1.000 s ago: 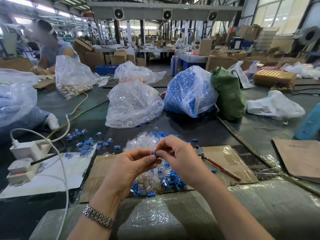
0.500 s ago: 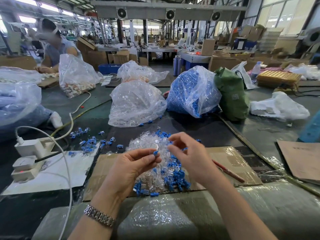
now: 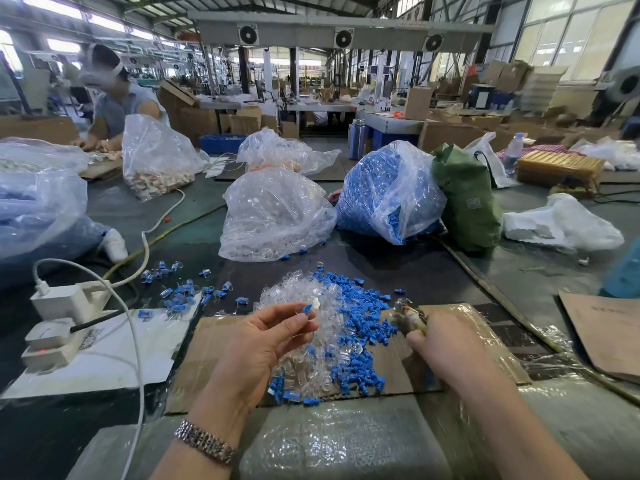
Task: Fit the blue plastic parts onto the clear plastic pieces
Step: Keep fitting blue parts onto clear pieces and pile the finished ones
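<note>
Blue part (image 3: 307, 308) sits pinched in the left hand (image 3: 266, 344) over the mixed pile (image 3: 343, 327); the right hand (image 3: 446, 351) grips a tool (image 3: 410, 311).

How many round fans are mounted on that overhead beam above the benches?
3: the left fan, the middle fan and the right fan, spaced along the grey beam. More may be hidden past its ends.

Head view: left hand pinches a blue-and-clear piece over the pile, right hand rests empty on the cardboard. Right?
Not quite. In the head view the right hand is not empty: it grips a tool over the cardboard. The left hand does pinch the blue-and-clear piece over the pile.
</note>
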{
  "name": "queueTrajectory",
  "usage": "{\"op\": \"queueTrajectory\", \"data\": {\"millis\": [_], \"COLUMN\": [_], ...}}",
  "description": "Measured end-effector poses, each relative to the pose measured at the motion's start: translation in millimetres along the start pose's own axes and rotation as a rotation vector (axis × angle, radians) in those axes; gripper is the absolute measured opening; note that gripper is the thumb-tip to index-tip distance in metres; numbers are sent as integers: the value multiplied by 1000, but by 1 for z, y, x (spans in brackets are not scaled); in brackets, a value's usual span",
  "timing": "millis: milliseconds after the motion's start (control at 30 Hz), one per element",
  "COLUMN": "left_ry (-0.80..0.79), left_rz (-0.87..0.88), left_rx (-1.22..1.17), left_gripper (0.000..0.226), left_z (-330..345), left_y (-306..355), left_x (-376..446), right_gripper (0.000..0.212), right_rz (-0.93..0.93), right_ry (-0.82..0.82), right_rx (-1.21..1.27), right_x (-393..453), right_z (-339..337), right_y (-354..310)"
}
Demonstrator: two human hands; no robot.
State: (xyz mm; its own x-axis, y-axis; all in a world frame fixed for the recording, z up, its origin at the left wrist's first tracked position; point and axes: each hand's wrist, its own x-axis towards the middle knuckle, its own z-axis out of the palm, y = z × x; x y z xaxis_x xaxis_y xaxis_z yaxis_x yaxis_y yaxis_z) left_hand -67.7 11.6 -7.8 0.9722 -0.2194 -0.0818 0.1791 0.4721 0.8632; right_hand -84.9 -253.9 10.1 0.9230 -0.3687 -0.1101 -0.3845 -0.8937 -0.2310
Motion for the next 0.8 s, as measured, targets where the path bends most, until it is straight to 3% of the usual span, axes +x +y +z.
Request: {"op": "queueTrajectory", "data": {"millis": [133,233,367,567,800], "left_ry": [23,25,37,40,51], "left_rz": [5,23,49,73,124], "left_rx": [-43,-66,-36,-10,234], "left_gripper": [20,19,20,20,20], "left_z": [2,4,6,-1,-3], "left_y": [2,2,2,1,0], "left_x": [1,2,3,6,4], "right_gripper": [18,15,17,17,23], "right_rz": [-84,-209,-368,-437,-443], "right_ry": [-81,-297,-531,-583,-585], "right_rx": [259,482,510,543,580], "right_x": [-8,-24,-40,-47,-53], "right_z": [-21,-29,-27,-19,-19], "right_y": [-10,-34,-61,-75,-79]}}
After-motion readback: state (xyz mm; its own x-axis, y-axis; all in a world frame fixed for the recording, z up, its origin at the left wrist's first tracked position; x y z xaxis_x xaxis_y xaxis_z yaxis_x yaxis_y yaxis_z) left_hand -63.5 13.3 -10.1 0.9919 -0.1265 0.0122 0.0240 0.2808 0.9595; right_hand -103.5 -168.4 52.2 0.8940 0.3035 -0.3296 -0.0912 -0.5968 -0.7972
